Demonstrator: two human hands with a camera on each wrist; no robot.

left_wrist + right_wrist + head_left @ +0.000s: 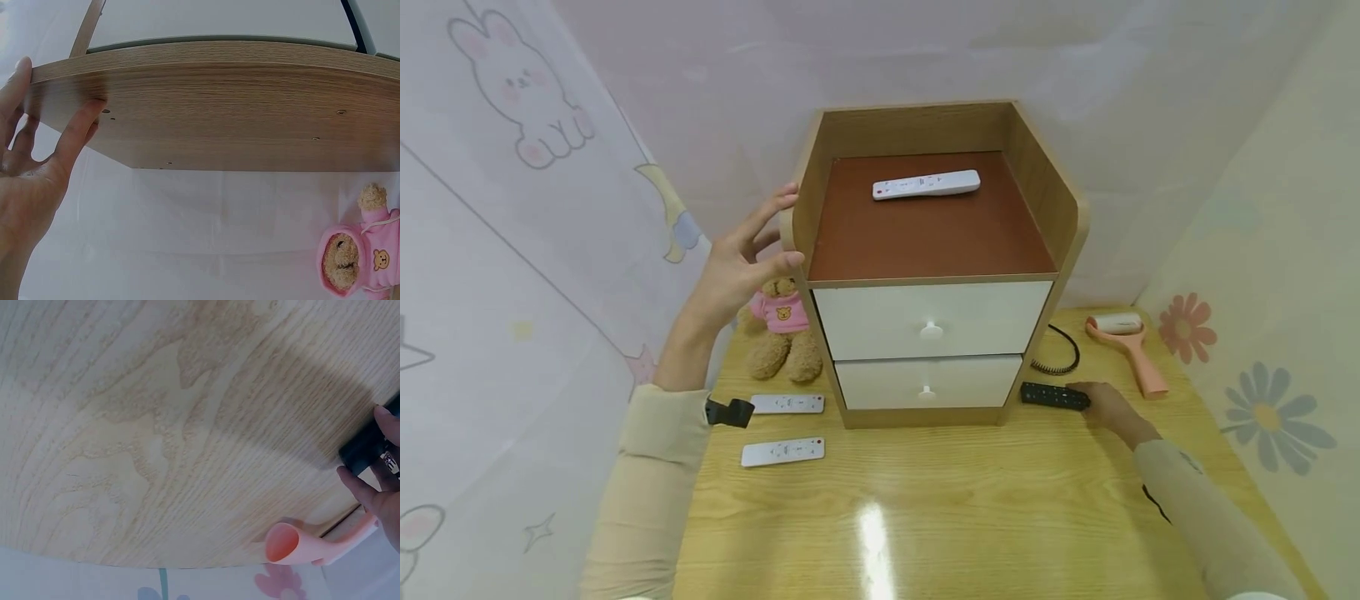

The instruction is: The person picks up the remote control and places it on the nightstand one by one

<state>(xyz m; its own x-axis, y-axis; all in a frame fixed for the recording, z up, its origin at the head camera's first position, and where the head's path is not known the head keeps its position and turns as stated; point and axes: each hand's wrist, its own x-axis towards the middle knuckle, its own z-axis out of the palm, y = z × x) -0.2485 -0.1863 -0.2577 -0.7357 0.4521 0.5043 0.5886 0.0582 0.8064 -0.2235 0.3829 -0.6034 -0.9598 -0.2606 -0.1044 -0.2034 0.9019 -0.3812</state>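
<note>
While left fingers (76, 130) spread against the cabinet (1047, 196), seemingly steadying it | right fingers (357, 486) grip a black remote (1048, 395)

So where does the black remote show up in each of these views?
Head: black remote right of the cabinet, in the right hand.
Left wrist: not in it.
Right wrist: at the right edge, partly cut off.
Landmark: pink lint roller, in head and right wrist views only.

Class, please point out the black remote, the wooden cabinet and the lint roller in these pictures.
Black remote (1048, 396): head view, on its buttoned face.
Wooden cabinet (925, 242): head view, on its bare brown top.
Lint roller (1139, 360): head view, on its handle.
</note>
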